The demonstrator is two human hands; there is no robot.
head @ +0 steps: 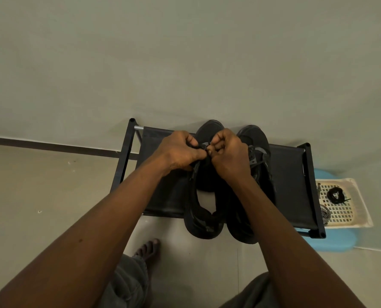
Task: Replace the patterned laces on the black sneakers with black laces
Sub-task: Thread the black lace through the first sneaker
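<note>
Both the left hand (180, 152) and right hand (228, 154) pinch what looks like a lace end (203, 147) over one sneaker (204, 221) on the rack (292, 174), knuckles close for threading, a spare black lace (336, 195) coiled on the tray (349, 210).

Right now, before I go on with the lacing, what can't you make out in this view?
All in the head view:
- Left sneaker: eyelets hidden under the left hand and right hand, which pinch a dark strip too small to identify.
- Right sneaker: partly covered by the right forearm; lacing unclear.
- Patterned lace on the tray: partly behind the rack post.
- Black lace: coil too small to count strands.
</note>
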